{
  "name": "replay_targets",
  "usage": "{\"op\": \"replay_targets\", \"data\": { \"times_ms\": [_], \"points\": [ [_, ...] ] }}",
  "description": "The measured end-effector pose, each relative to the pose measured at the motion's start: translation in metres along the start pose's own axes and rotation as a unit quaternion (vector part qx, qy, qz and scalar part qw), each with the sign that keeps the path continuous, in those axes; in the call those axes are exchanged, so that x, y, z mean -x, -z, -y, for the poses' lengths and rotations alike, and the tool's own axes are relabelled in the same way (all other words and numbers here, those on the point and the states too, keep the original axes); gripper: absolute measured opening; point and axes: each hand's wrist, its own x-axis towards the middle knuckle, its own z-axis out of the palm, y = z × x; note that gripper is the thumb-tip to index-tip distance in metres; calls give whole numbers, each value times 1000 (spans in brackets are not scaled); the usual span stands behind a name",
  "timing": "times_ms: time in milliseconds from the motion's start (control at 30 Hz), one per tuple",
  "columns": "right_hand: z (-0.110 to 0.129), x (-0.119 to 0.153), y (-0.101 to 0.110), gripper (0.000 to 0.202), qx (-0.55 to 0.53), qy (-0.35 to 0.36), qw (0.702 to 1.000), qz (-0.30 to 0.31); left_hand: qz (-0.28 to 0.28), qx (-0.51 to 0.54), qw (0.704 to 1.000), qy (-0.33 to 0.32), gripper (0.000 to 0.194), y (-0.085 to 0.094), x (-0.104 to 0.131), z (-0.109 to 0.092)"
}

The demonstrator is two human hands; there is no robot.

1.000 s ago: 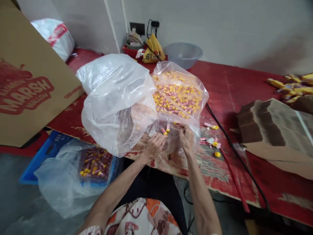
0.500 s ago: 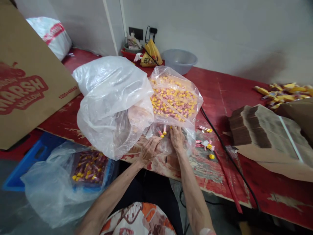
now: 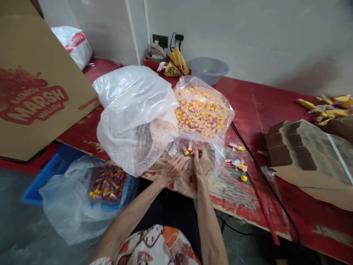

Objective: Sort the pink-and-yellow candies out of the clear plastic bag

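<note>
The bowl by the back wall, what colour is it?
The bowl is pale grey-blue, seen in the head view.

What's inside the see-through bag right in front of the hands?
The clear bag holds a heap of small pink and yellow wrapped sweets. Both hands pinch a few at its mouth. What lies beneath the heap is covered, and the puffy bag hides its left side.

Worn red table (image 3: pixel 275 106) against a plain grey wall (image 3: pixel 248 33)
</note>
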Motion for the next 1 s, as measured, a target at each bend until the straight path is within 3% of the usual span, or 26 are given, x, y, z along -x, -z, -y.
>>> {"op": "replay_targets", "data": {
  "times_ms": [133, 300, 700, 900, 1000],
  "points": [
    [1, 8, 3, 43, -10, -8, 1000, -6, 30, 2, 999, 18, 29, -3, -7, -1],
    [-1, 9, 3, 46, -7, -18, 999, -47, 14, 35, 999, 24, 27, 0, -6, -1],
    [-8, 7, 0, 51, 1, 3, 1000, -8, -9, 12, 1000, 7, 38, 1, 5, 2],
    [-14, 9, -1, 57, 2, 44, 999, -20, 48, -15, 999, 13, 33, -3, -2, -2],
    [-17, 9, -3, 53, 13, 59, 998, -22, 45, 3, 999, 24, 30, 1, 0, -2]
  ]
}}
